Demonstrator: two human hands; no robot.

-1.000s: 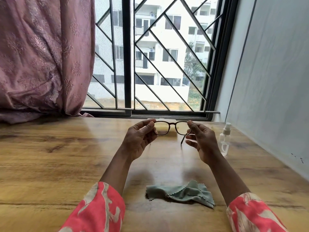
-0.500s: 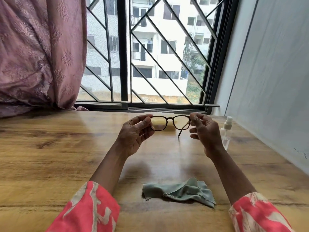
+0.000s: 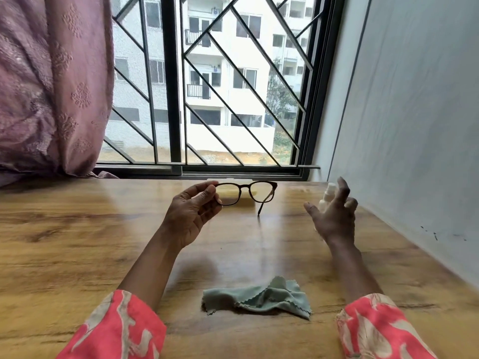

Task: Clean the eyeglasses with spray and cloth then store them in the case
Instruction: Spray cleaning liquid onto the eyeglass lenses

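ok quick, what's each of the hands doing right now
Left hand: pinches the eyeglasses at their left end, above the table.
Right hand: open, fingers spread, holding nothing, right by the spray bottle.

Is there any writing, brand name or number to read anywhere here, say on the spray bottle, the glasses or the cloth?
None can be read.
spray bottle: no label shows; it is blurred and partly behind the right hand.
eyeglasses: no brand mark visible on the frame.
cloth: plain green, no print.
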